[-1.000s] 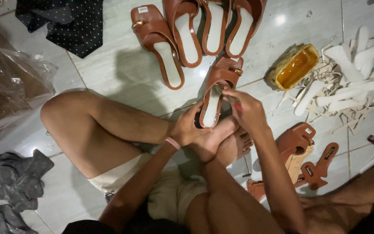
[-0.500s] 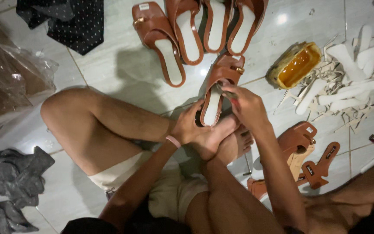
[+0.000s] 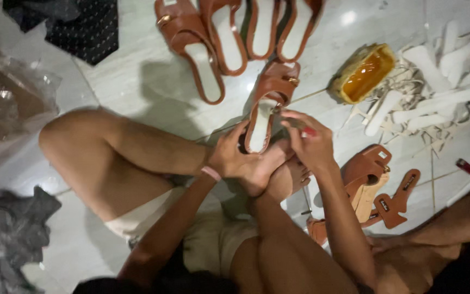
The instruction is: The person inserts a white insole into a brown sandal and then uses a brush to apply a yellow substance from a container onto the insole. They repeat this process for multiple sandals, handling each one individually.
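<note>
Left hand [image 3: 229, 158] grips heel end of brown sandal [image 3: 270, 103] propped on foot [image 3: 278, 169]; right hand [image 3: 311, 142] pinches small tool at insole, fingers narrow; beyond, row of matching sandals [image 3: 213, 49], yellow glue tin [image 3: 363, 73] on floor

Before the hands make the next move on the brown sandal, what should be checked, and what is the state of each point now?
1. Sandal is steadied: ok, the left hand grips its heel end, propped by the foot.
2. Right hand is at the work spot: ok, its fingers sit at the insole, beside the strap.
3. What the right hand pinches: cannot tell, only a small red bit shows.
4. Insole lies flat in the sandal: cannot tell, the fingers cover part of it.
5. Open yellow tin is near: ok, on the floor to the right of the sandal.
6. Finished sandals are apart from the work: ok, lined up above.
</note>
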